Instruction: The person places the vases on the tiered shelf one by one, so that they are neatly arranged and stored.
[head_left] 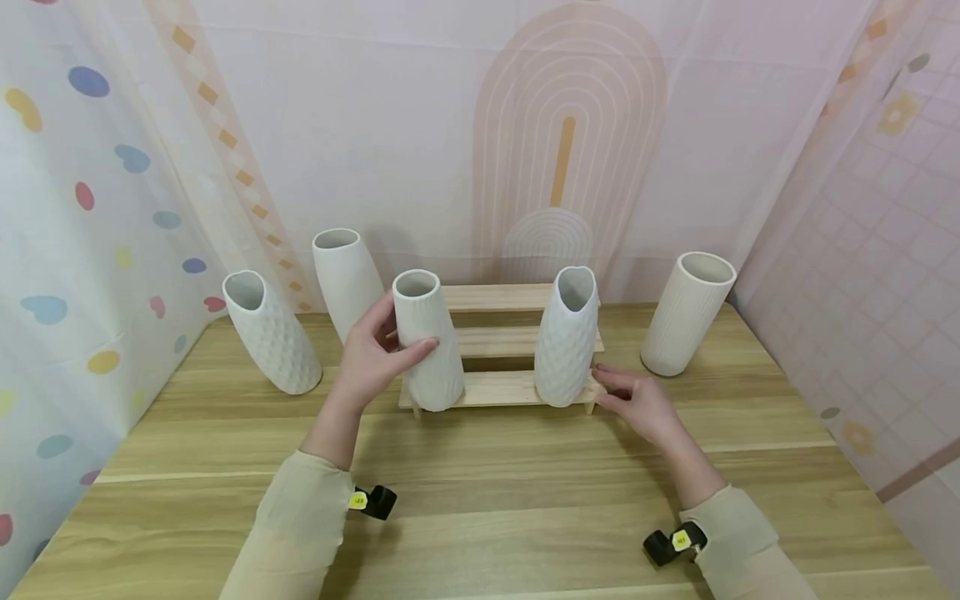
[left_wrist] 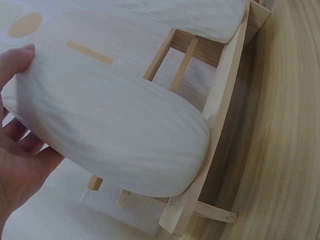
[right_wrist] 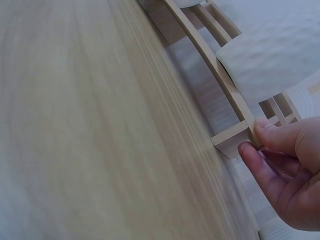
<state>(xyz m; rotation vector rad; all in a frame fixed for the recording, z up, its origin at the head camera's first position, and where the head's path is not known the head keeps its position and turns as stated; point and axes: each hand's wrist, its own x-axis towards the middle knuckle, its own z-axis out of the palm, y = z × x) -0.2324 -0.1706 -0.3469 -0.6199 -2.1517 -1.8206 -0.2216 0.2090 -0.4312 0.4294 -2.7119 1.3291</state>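
Note:
My left hand grips a white ribbed vase from its left side, thumb across the front. That vase stands upright at the left end of the lowest step of a small wooden tiered rack. In the left wrist view the vase's base overlaps the step's front edge. A white dimpled vase with a slanted rim stands toward the step's right end. Beside it, my right hand pinches the right end of that step between thumb and fingers.
On the wooden table, a dimpled vase and a smooth tall vase stand left of the rack. A finely ribbed vase stands to its right. A patterned curtain hangs behind the table.

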